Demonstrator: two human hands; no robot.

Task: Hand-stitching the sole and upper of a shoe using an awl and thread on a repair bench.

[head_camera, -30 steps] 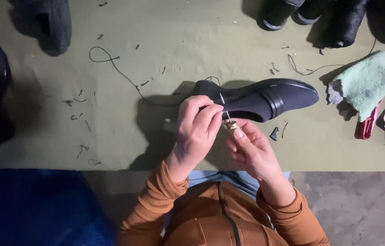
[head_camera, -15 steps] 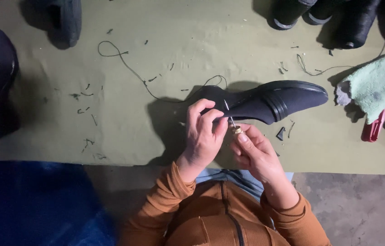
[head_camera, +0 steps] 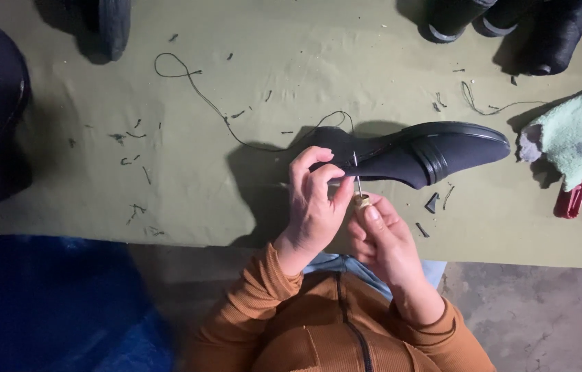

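Bare cloth left of hands; shoe blocks ahead.

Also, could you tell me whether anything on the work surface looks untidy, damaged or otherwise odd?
Short thread offcuts lie scattered over the green cloth, and a long loose black thread trails across it to the black shoe. The left hand and the right hand, which holds an awl, work at the shoe's heel. No damage shows.

Dim, warm, uneven light falling from the right of the fingers; soft dark shadow thrown left of them across the green surface. Sharp focus around the fingers, no glare. Murky, near-black corners far above and left; slight stretching toward the edges
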